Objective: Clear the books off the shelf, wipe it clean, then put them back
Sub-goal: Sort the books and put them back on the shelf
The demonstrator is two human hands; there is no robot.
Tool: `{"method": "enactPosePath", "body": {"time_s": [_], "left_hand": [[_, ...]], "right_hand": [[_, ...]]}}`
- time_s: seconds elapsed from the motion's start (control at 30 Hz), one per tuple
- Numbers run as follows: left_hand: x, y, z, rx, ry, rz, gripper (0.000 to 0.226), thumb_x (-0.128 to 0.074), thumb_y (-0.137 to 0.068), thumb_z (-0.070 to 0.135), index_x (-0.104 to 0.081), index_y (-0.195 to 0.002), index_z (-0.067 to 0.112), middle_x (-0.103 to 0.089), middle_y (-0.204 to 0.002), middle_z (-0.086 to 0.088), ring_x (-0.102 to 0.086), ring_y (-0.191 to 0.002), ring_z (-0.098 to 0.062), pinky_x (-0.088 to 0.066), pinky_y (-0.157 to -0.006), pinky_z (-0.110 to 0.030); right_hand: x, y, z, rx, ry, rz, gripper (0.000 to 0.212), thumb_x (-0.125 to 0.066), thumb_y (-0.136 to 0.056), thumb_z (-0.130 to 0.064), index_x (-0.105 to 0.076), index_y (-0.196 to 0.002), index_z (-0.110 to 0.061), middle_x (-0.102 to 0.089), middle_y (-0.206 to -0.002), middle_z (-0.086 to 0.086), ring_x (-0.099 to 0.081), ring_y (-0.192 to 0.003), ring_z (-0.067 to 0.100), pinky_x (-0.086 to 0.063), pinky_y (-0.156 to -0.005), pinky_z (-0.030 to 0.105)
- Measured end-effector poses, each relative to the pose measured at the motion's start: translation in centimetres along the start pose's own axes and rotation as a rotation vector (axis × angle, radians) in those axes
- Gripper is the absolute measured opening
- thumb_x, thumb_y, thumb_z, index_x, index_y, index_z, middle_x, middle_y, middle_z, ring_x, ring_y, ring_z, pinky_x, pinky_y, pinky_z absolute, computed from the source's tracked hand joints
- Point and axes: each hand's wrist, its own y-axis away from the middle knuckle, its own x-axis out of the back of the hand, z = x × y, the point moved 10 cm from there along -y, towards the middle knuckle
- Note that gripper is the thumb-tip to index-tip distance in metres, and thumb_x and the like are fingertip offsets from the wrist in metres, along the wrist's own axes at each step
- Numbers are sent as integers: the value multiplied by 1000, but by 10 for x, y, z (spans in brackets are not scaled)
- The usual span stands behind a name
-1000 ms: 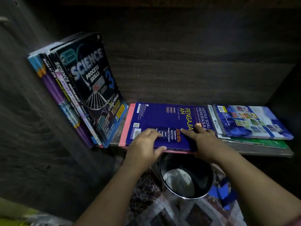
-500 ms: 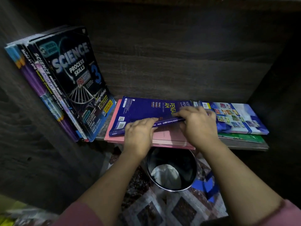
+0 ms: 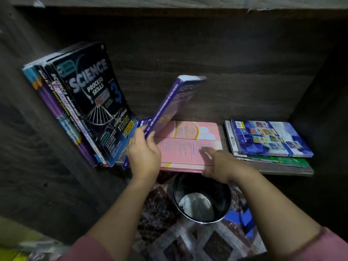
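The shelf (image 3: 282, 169) is a dark wood board with dark wood walls at the back and at both sides. At its left end a row of books (image 3: 62, 110) leans against the side wall, with the black Science book (image 3: 98, 102) at the front of the row, its cover facing out. In the middle the pink book (image 3: 188, 146) lies flat, its front edge reaching just past the shelf's lip. At the right end, apart from the pink book, a stack (image 3: 267, 142) lies flat, a blue cover with small pictures on top and a green book (image 3: 278, 161) at the bottom. The blue book (image 3: 175, 102) stands tilted between the Science book and the pink book, spine toward me, its top end up by the back wall and its lower end down at the front of the shelf. Below the shelf a round black bin (image 3: 202, 198) sits on a patterned mat (image 3: 188, 242), with something pale inside it.

My left hand (image 3: 144, 153) grips the blue book at its lower end, thumb on one face and fingers curled round the other. My right hand (image 3: 218, 162) rests on the pink book's front right corner, fingers laid over the cover and blurred; I cannot tell whether it grasps the edge or only presses on it.
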Motion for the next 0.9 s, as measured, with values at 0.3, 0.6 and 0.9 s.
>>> {"method": "enactPosePath", "body": {"time_s": [0.3, 0.6, 0.9], "left_hand": [[44, -17, -12, 52, 14, 217, 22, -54, -85, -8, -51, -107, -10, -56, -103, -26, -49, -95, -31, -35, -84, -26], [68, -34, -40, 97, -5, 355, 25, -53, -81, -8, -50, -106, -12, -53, -107, -29, -49, -101, -37, -37, -92, -34], [61, -28, -51, 188, -336, 386, 69, -52, -83, 12, -24, -145, -1, -31, -142, -20, -33, -116, -34, -27, -104, -44]], "right_hand": [[-12, 1, -14, 21, 149, -45, 77, -61, -90, -42, -16, -152, -41, -28, -151, 5, -30, -137, 36, -31, -109, 39], [-26, -8, -25, 22, 178, -44, 80, -61, -88, -44, -11, -151, -46, -21, -150, 8, -29, -133, 38, -35, -108, 45], [-29, -13, -29, 0, 190, -37, 83, -61, -86, -44, -8, -150, -48, -19, -151, 8, -26, -133, 38, -33, -110, 47]]}}
